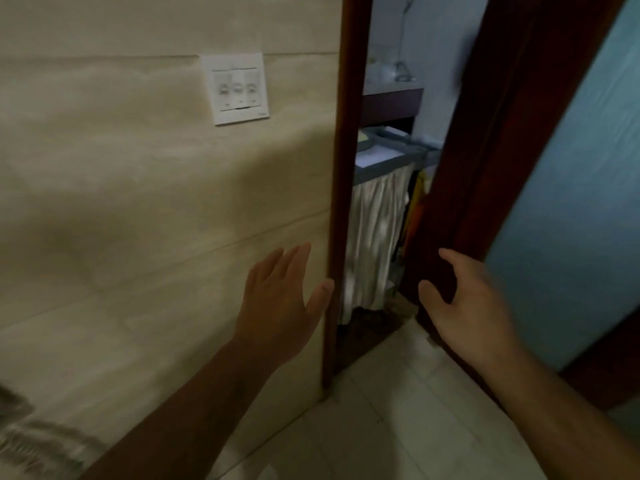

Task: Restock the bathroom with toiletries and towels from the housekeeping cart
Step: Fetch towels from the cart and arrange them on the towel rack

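Head view: left hand (277, 306) flat and spread beside the dark red wooden door frame (341, 168), right hand (464, 306) loosely open and empty, probably steering through the gap toward the grey-topped, white-curtained housekeeping cart (381, 161) at centre frame.

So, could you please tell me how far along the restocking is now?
Done: no restocked items show in this view. In hand: nothing; the left hand and right hand are both empty, by the door frame. Left: fetching supplies from the cart seen through the doorway.
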The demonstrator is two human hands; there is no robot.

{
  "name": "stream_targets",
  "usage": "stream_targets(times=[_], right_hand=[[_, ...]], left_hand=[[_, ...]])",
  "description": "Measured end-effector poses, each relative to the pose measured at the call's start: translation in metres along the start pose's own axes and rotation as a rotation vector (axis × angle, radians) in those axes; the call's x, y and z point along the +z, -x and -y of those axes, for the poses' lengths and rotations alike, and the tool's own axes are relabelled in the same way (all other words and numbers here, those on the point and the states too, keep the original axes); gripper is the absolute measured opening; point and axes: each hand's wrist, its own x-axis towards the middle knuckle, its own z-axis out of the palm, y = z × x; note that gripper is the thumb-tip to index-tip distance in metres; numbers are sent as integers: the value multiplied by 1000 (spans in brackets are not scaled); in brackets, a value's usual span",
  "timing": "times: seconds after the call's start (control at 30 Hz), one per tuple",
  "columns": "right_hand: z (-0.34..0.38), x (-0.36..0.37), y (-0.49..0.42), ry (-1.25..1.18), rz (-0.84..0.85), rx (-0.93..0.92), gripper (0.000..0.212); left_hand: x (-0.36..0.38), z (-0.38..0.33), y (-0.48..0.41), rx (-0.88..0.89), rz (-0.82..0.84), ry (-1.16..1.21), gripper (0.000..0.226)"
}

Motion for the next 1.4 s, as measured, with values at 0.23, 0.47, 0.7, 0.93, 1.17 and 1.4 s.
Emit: stream_targets(times=[0.23,0.47,0.7,0.93,1.17,1.4], right_hand=[[-7,3,-42,101,19,81,72],[-33,-5,-68,103,-101,123,58],[-71,-20,-117,69,-198,134,54],[-128,-26,-199,-3,-154,60,53],[-188,-52,-289,-34,-60,23,61],[-228,-49,-337,-62,89,106,66]], left_hand=[[19,-2,-63,145,-19,63,86],[51,-16,-120,224,122,180,82],[78,-56,-185,313,122,155,70],[109,-110,-244,236,55,110,66],[132,-163,-293,139,-15,76,64],[168,-183,-325,-1,86,19,73]])
